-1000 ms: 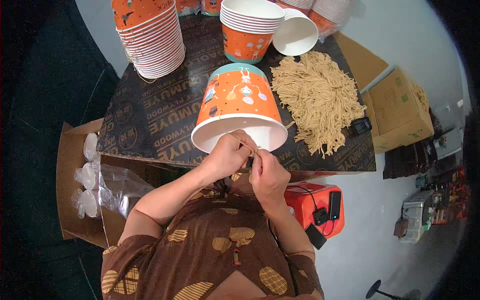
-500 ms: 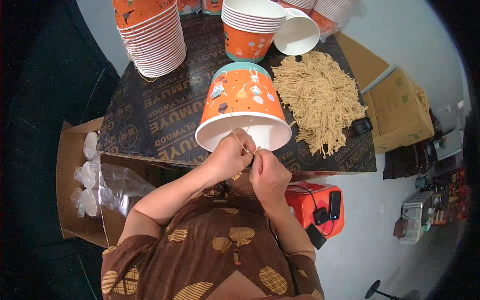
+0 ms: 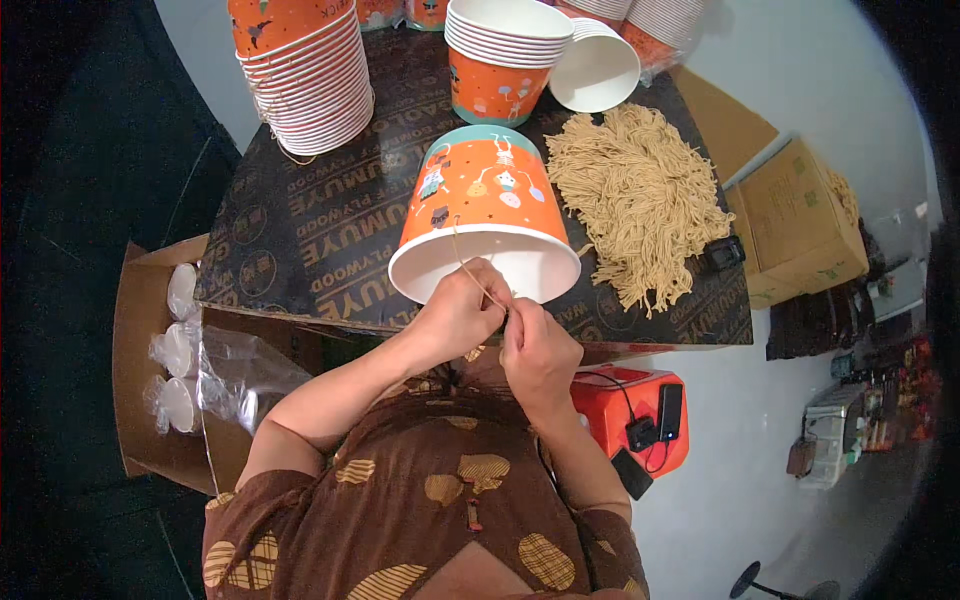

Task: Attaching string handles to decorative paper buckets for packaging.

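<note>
An orange paper bucket with a white rim and green base band lies on its side, its mouth facing me. A thin tan cord comes out of a hole near the rim and runs down to my fingers. My left hand pinches the cord in front of the mouth. Right beside it, my right hand is closed with thumb and forefinger pressed together on the cord's end. The fingertips of both hands nearly touch, and the bit of cord between them is mostly hidden.
A heap of tan cords lies right of the bucket, near a small black device. Nested bucket stacks stand at back left and back centre. Below left, an open carton holds wrapped white items; a red stool stands right.
The bucket has turned slightly, its printed figures shifting left a little. Both hands stay at the rim, fingers on the cord, with only small finger movement.
</note>
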`<state>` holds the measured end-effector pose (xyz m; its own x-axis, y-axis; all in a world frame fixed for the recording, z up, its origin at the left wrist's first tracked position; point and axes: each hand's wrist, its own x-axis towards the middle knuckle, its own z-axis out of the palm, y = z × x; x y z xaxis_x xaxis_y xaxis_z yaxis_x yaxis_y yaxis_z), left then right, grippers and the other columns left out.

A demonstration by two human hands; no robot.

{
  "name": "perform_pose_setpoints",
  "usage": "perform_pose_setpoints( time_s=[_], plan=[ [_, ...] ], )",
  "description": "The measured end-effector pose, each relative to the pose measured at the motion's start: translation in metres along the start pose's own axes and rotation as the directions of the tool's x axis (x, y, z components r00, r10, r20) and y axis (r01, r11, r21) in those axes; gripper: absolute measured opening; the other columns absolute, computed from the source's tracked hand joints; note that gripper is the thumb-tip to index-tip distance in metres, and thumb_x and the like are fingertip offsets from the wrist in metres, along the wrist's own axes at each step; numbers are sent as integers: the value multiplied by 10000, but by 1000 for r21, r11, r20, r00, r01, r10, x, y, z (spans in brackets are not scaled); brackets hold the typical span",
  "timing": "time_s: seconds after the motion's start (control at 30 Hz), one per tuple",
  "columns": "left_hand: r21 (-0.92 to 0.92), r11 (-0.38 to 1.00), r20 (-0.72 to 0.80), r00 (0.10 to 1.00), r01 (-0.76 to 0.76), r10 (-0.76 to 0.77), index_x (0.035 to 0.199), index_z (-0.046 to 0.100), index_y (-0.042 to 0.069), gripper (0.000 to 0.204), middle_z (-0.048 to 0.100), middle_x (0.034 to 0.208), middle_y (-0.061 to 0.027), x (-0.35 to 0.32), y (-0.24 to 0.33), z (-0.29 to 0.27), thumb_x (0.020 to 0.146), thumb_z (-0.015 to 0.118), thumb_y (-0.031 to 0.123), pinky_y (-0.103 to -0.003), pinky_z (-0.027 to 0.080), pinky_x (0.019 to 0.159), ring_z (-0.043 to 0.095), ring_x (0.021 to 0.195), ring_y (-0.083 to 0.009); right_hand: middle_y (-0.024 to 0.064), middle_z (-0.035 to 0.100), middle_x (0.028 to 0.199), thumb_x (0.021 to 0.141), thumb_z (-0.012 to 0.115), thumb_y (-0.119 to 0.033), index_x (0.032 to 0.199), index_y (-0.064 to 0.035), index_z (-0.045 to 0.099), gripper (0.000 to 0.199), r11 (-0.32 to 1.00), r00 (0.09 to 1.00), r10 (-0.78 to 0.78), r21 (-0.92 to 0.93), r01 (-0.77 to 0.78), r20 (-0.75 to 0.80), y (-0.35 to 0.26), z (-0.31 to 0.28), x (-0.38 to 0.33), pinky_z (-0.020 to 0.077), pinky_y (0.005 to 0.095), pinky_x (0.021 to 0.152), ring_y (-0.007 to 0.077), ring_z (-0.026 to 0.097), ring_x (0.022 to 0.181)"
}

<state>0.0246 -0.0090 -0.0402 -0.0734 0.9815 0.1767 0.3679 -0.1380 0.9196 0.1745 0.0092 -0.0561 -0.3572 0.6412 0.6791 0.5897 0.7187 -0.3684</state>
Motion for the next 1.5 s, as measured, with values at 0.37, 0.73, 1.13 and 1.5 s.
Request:
perform_pose_setpoints(
  time_s=[0.37, 0.73, 1.13, 1.5],
  plan=[
    [-86, 996, -11, 1000, 24, -25, 860, 619, -34, 56, 606, 858, -133, 1, -9, 3, 810, 632, -14, -324, 487, 678, 615, 770, -216, 137, 669, 786, 816, 677, -16, 974, -26, 633, 164, 999, 1000, 24, 42, -24, 5, 0, 2, -1, 510, 395, 574, 314, 663, 665],
    [-96, 995, 0, 1000, 30, -30, 852, 612, -34, 35, 607, 833, -129, 1, -7, 4, 822, 621, -19, -324, 491, 662, 609, 739, -210, 118, 606, 696, 809, 668, -20, 967, -46, 611, 170, 999, 1000, -1, 41, 2, -23, 3, 7, -3, 492, 393, 545, 295, 631, 609],
    [31, 997, -77, 995, -65, 67, 865, 605, -19, 39, 619, 756, -123, -3, -2, 2, 836, 631, -11, -344, 491, 639, 624, 694, -233, 173, 635, 674, 834, 651, -35, 919, -9, 610, 97, 848, 919, 307, 366, -383, 249, 2, 1, 2, 501, 392, 550, 316, 666, 612],
    [-102, 992, 21, 997, 81, -79, 899, 552, -7, 75, 531, 734, 11, -11, 3, -7, 866, 572, -71, -241, 444, 531, 523, 620, -65, 142, 603, 636, 866, 624, -17, 907, 4, 596, 54, 715, 858, 416, 474, -514, 302, -1, 6, -1, 473, 353, 535, 224, 607, 534]
  ],
)
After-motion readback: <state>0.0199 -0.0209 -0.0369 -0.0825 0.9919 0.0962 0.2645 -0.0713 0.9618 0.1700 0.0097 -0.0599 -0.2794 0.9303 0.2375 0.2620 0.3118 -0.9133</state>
